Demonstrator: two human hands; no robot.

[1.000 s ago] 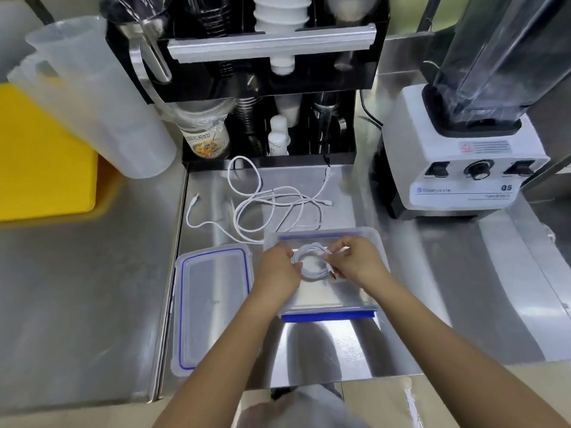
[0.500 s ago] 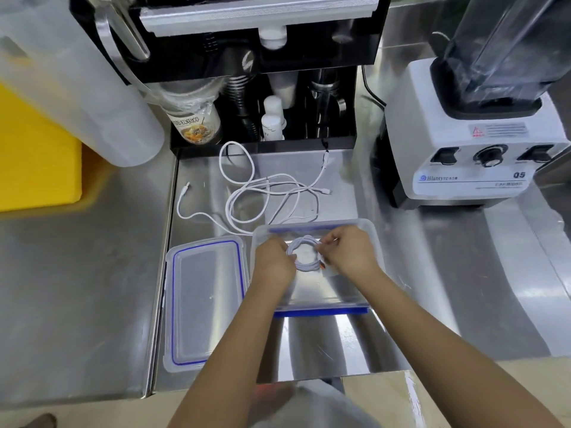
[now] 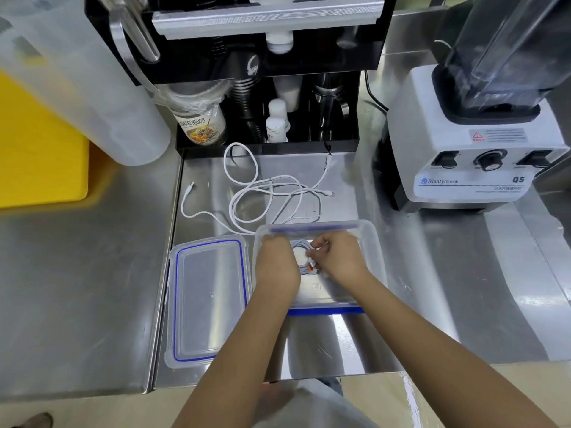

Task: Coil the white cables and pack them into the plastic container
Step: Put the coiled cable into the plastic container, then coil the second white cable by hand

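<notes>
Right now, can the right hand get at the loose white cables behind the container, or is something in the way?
Probably yes, once it lets go. The right hand pinches the coiled cable over the container. The loose cables lie just beyond its far rim on bare steel, with nothing between.

lid (image 3: 210, 301) left of container (image 3: 375, 251), coiled cable (image 3: 301, 254) in container, loose cables (image 3: 272, 193) behind it, blender (image 3: 469, 156) right

left hand (image 3: 276, 264) + right hand (image 3: 339, 260) grip coiled cable (image 3: 301, 246) | inside container (image 3: 372, 242) (lid (image 3: 207, 299) beside)
</notes>
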